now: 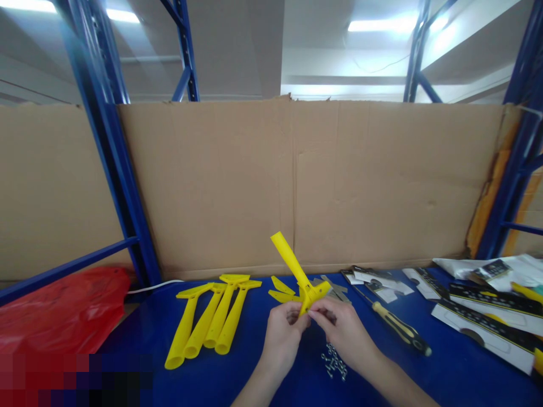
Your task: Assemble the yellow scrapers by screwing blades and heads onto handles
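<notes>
A yellow plastic scraper handle is held above the table, its tube tilted up and to the left, its wide head toward me. My left hand is closed around the lower end of the head. The fingers of my right hand are pinched against the head's near face; whether a small part is between them is hidden. Just below my right hand lies a loose pile of screws. Behind the hands are yellow flat pieces and grey metal blades, partly covered by the held handle.
Several more yellow scraper handles lie to the left on the blue table. A screwdriver lies right of my hands, with packaged items beyond it. A red plastic bag is at far left. A cardboard wall stands behind.
</notes>
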The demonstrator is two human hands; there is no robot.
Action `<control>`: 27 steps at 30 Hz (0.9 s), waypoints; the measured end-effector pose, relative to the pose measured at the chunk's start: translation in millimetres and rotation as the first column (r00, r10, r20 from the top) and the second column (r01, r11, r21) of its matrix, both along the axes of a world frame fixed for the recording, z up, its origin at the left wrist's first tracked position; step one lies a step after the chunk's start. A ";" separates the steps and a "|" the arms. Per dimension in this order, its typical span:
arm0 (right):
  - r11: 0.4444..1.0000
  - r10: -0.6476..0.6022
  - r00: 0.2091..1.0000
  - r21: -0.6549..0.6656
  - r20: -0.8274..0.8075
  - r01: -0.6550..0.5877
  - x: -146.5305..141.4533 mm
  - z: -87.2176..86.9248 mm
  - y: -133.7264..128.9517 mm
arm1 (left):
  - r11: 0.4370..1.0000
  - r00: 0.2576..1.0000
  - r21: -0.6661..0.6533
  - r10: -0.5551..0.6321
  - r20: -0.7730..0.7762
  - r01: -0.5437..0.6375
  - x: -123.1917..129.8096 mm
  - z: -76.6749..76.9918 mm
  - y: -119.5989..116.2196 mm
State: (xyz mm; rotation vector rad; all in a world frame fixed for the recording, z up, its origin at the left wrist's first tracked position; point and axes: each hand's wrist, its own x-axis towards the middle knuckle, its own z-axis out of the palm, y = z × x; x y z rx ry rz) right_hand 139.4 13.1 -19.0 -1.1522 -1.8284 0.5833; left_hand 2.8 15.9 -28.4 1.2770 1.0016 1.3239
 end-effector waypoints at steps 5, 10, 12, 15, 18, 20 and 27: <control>1.000 -0.001 0.999 0.030 0.036 0.000 0.3 1.4 -1.2 | 1.000 1.000 0.030 0.000 -0.026 0.001 0.3 -2.9 -0.5; 0.997 -0.026 0.996 0.070 0.083 0.021 0.1 3.1 -0.6 | 0.999 1.000 0.033 -0.008 -0.019 0.009 0.9 -3.5 -1.8; 0.996 -0.026 0.995 0.086 0.097 0.018 0.0 2.4 -0.4 | 0.999 1.000 0.034 -0.012 -0.016 0.013 1.4 -2.8 -2.5; 0.992 -0.032 0.995 0.120 0.091 0.021 0.2 0.9 -0.8 | 0.999 1.000 0.031 -0.020 -0.006 0.020 1.6 -2.0 -2.8; 0.991 -0.035 0.996 0.131 0.083 0.024 0.9 0.2 -0.8 | 1.000 1.000 0.028 -0.015 0.001 0.015 1.6 -2.7 -2.4; 0.993 -0.031 0.996 0.116 0.079 0.022 1.3 0.1 -0.4 | 0.999 1.000 0.033 -0.010 -0.003 0.010 2.0 -4.0 -2.3; 0.996 -0.039 0.997 0.080 0.068 0.033 -1.3 -0.5 -1.8 | 0.999 1.000 0.041 -0.006 -0.027 0.008 2.9 -8.2 -0.4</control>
